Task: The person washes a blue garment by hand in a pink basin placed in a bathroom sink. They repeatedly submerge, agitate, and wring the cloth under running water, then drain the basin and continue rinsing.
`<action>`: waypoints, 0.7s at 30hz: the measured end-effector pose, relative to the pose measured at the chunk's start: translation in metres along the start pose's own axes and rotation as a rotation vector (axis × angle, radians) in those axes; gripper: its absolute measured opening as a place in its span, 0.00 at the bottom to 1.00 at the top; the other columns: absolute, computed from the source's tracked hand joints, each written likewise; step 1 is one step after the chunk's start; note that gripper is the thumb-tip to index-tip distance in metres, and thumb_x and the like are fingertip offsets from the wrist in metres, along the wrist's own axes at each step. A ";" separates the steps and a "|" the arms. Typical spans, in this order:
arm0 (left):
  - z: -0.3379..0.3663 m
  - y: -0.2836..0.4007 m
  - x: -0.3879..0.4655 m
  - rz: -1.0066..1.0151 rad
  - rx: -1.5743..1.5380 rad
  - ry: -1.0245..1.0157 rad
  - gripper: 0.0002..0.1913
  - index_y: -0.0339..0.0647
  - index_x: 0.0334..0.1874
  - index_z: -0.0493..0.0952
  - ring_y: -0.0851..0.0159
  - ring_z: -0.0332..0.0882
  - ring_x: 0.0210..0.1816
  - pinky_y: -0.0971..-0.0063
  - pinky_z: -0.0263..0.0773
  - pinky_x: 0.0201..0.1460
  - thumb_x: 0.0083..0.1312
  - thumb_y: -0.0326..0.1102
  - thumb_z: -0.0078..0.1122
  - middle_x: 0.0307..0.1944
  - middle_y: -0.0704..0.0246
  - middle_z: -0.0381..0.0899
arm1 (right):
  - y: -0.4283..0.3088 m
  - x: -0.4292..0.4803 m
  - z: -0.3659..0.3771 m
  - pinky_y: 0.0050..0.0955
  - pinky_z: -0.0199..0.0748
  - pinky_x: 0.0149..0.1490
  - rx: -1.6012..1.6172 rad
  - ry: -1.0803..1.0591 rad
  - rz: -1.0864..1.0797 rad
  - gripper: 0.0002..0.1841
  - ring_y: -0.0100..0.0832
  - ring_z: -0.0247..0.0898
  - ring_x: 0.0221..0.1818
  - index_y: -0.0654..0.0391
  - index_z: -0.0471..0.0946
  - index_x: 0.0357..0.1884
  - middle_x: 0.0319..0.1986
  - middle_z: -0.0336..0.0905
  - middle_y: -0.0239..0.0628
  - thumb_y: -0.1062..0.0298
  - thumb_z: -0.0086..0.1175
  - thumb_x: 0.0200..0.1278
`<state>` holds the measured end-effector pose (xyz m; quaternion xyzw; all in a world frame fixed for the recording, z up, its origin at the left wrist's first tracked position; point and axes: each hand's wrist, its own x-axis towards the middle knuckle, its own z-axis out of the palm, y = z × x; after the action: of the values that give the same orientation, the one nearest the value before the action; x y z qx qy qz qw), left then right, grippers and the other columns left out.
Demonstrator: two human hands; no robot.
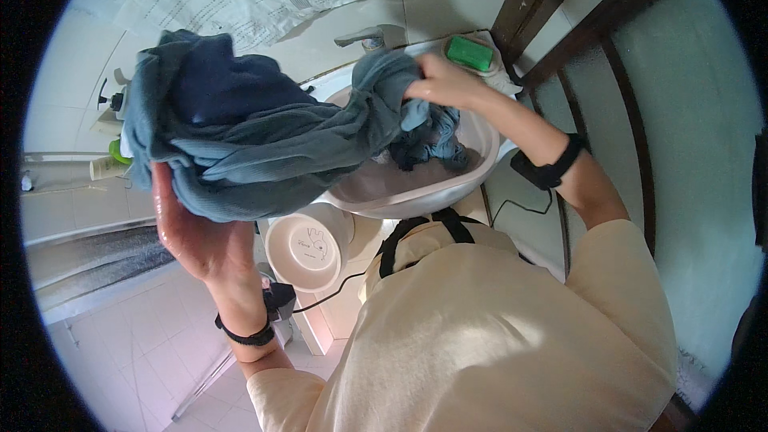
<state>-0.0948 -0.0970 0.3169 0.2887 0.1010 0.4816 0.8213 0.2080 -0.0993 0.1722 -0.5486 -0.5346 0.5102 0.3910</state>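
A wet teal-blue knitted garment (pixel 270 150) with a navy part is stretched between my two hands above a sink. My left hand (pixel 204 234) supports its left end from below, the fingers mostly hidden by the cloth. My right hand (pixel 441 81) grips the bunched other end near the faucet. More of the blue cloth (pixel 444 141) hangs or lies in the pinkish plastic basin (pixel 414 195), which sits in the white sink and holds cloudy water. Whether that cloth is joined to the held garment cannot be told.
Behind the basin is a metal faucet (pixel 363 39). A green soap bar (pixel 470 53) rests at the sink's back right corner. A second, round pale basin (pixel 306 246) stands lower left of the sink. Bottles and a pump dispenser (pixel 113 101) are at the left wall; a dark-framed door is at right.
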 end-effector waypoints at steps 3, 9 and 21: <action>0.001 -0.019 0.003 -0.007 -0.125 0.071 0.18 0.39 0.55 0.71 0.57 0.66 0.60 0.54 0.53 0.67 0.69 0.42 0.45 0.57 0.60 0.71 | -0.045 -0.020 -0.012 0.26 0.69 0.44 0.313 0.137 -0.152 0.23 0.28 0.71 0.37 0.70 0.73 0.44 0.34 0.75 0.40 0.64 0.59 0.48; -0.025 -0.078 0.011 -0.055 -0.034 0.234 0.20 0.40 0.58 0.69 0.59 0.68 0.58 0.59 0.57 0.65 0.67 0.42 0.50 0.56 0.62 0.72 | -0.014 -0.029 -0.006 0.25 0.70 0.43 0.399 0.106 -0.140 0.23 0.26 0.70 0.36 0.67 0.72 0.46 0.36 0.76 0.38 0.64 0.57 0.49; -0.237 -0.186 -0.004 -0.051 1.927 0.322 0.27 0.29 0.56 0.66 0.52 0.71 0.50 0.64 0.65 0.53 0.59 0.39 0.61 0.49 0.54 0.72 | 0.158 -0.056 0.010 0.41 0.67 0.54 -0.687 0.059 -0.050 0.25 0.47 0.67 0.50 0.63 0.72 0.45 0.42 0.72 0.48 0.57 0.62 0.49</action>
<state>-0.0656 -0.0795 0.0178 0.7648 0.5685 0.2084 0.2201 0.2332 -0.1746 0.0245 -0.6496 -0.6767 0.2748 0.2112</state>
